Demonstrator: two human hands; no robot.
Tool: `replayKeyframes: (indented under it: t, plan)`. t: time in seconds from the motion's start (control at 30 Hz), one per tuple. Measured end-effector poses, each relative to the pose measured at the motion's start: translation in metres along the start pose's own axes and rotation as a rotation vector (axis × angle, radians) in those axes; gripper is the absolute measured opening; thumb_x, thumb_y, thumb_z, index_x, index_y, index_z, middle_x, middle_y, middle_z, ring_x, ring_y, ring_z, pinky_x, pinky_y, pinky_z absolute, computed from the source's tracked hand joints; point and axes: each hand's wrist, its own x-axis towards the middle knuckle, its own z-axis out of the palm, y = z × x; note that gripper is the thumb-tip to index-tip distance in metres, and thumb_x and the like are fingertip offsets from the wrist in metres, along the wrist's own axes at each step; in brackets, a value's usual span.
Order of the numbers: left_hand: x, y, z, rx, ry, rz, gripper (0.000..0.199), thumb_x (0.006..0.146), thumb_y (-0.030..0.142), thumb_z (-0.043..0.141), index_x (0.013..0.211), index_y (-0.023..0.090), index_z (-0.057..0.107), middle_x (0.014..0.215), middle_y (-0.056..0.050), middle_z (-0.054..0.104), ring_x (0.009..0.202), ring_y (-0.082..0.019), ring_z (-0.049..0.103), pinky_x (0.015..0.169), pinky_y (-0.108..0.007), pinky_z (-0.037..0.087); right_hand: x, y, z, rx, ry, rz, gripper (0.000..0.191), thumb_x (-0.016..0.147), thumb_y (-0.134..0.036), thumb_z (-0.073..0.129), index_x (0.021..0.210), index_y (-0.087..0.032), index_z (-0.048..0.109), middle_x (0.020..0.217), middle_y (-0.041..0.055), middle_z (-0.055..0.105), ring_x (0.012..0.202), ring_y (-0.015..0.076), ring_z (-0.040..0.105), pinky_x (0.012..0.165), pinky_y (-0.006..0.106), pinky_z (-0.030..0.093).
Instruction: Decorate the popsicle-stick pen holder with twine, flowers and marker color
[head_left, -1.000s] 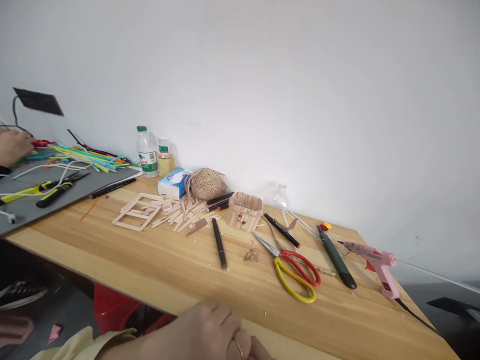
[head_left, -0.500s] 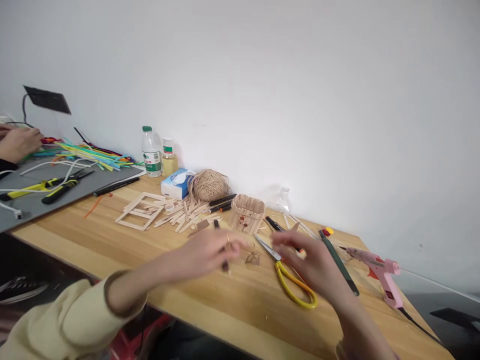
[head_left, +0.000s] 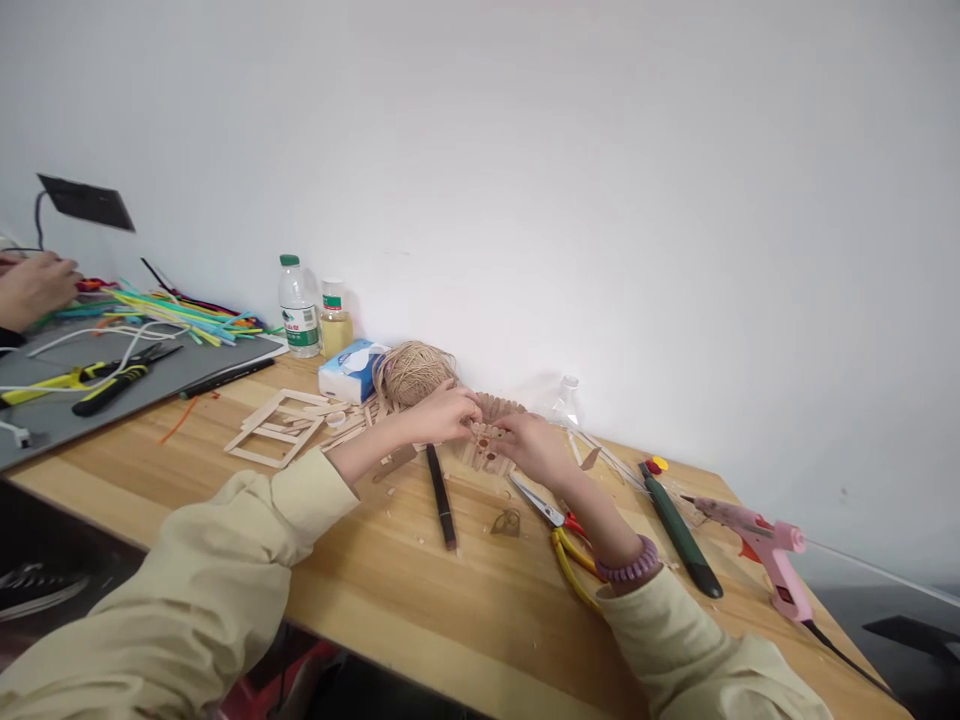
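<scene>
A small basket of wooden craft sticks (head_left: 480,456), with brown spots on its front, stands toward the back of the table. My left hand (head_left: 448,412) has its fingers bent against the basket's left rim. On the opposite side, the fingers of my right hand (head_left: 531,446) curl over the front right rim. Both hands hide much of the basket. Below my right wrist lie scissors with yellow and red handles (head_left: 566,560), partly covered by the forearm. A black marker (head_left: 441,498) rests in front of the basket, near a scrap of brown twine (head_left: 506,522).
A twine ball (head_left: 415,375), tissue pack (head_left: 352,371) and two bottles (head_left: 300,315) stand behind loose craft sticks and a stick frame (head_left: 276,428). At right lie a green cutter (head_left: 681,535) and pink glue gun (head_left: 765,550). Another person's hand (head_left: 37,285) is far left.
Both my hands have moved forward from above the table to the basket and closed on its rim. The black marker and scissor blades are now less covered.
</scene>
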Motion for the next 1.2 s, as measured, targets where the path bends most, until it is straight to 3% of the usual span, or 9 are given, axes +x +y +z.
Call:
replayKeyframes:
  t: [0.2,0.43,0.63,1.0,1.1,1.2]
  plan:
    - [-0.006,0.006,-0.002,-0.085,0.055,0.024,0.017,0.074,0.035,0.070,0.080,0.019,0.070,0.096,-0.005,0.071,0.112,-0.026,0.054,0.101,-0.041,0.024,-0.008,-0.001,-0.009,0.037,0.000,0.015,0.024,0.091,-0.030,0.055,0.110,-0.016,0.058,0.111,0.0067,0.061,0.092,0.0185,0.062,0.079,0.039,0.053]
    - [-0.019,0.034,-0.018,-0.173,0.160,0.025,0.013,0.072,0.029,0.073,0.067,0.019,0.069,0.091,-0.006,0.072,0.111,-0.024,0.056,0.107,-0.046,0.018,-0.023,-0.016,-0.032,0.140,0.096,-0.051,0.012,0.086,-0.024,0.061,0.093,-0.016,0.066,0.089,0.0044,0.069,0.084,0.0178,0.063,0.077,0.035,0.050]
    - [-0.029,0.055,-0.029,-0.209,0.231,0.079,0.014,0.073,0.024,0.073,0.063,0.018,0.065,0.089,-0.004,0.071,0.104,-0.020,0.060,0.112,-0.049,0.009,-0.039,-0.026,-0.049,0.221,0.170,-0.154,0.007,0.082,-0.016,0.063,0.084,-0.021,0.068,0.083,0.0037,0.070,0.081,0.0188,0.061,0.076,0.033,0.045]
    - [-0.036,0.070,-0.029,-0.347,0.373,0.115,0.013,0.074,0.023,0.069,0.065,0.017,0.062,0.082,-0.003,0.067,0.088,-0.018,0.061,0.112,-0.044,0.009,-0.048,-0.036,-0.054,0.361,0.262,-0.234,0.014,0.082,-0.010,0.059,0.076,-0.022,0.062,0.073,0.0008,0.068,0.074,0.0181,0.059,0.094,0.043,0.036]
    - [-0.035,0.069,-0.032,-0.450,0.398,0.082,0.014,0.075,0.025,0.066,0.065,0.017,0.061,0.077,-0.002,0.062,0.083,-0.018,0.058,0.107,-0.043,0.021,-0.051,-0.035,-0.058,0.440,0.326,-0.186,0.010,0.081,-0.017,0.062,0.088,-0.023,0.063,0.089,0.0045,0.067,0.091,0.0219,0.058,0.096,0.043,0.037]
    - [-0.031,0.063,-0.035,-0.598,0.444,0.015,0.016,0.080,0.030,0.060,0.072,0.016,0.059,0.077,-0.002,0.058,0.080,-0.017,0.055,0.085,-0.034,0.041,-0.055,-0.027,-0.058,0.559,0.453,-0.063,0.042,0.079,-0.032,0.066,0.118,-0.025,0.051,0.127,0.0097,0.050,0.124,0.0258,0.040,0.106,0.046,0.028]
